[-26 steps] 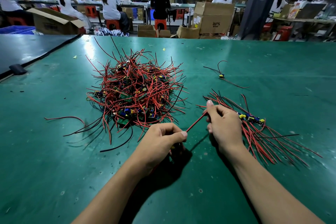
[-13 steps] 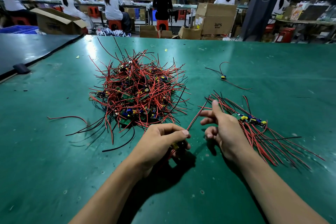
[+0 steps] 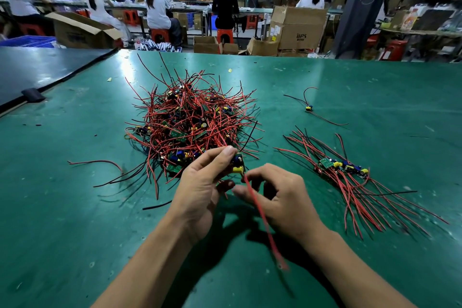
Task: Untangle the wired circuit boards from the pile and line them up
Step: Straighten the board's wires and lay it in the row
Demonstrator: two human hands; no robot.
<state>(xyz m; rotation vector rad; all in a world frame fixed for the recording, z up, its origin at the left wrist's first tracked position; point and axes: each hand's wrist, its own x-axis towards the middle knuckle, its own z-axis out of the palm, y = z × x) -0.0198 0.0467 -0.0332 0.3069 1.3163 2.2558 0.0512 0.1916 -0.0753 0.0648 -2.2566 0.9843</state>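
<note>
In the middle of the frame, the fingers (image 3: 218, 155) of the left hand (image 3: 200, 192) pinch a small green circuit board with yellow and blue parts (image 3: 237, 164), just below the big tangled pile of red and black wires (image 3: 195, 122). The right hand (image 3: 282, 200) curls beside its long red wire (image 3: 260, 212); I cannot tell if it grips. The board seems light and stiff, the wire bendy, so hold the board's edges.

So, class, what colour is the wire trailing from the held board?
Red; the wire shows best in the head view.
</note>
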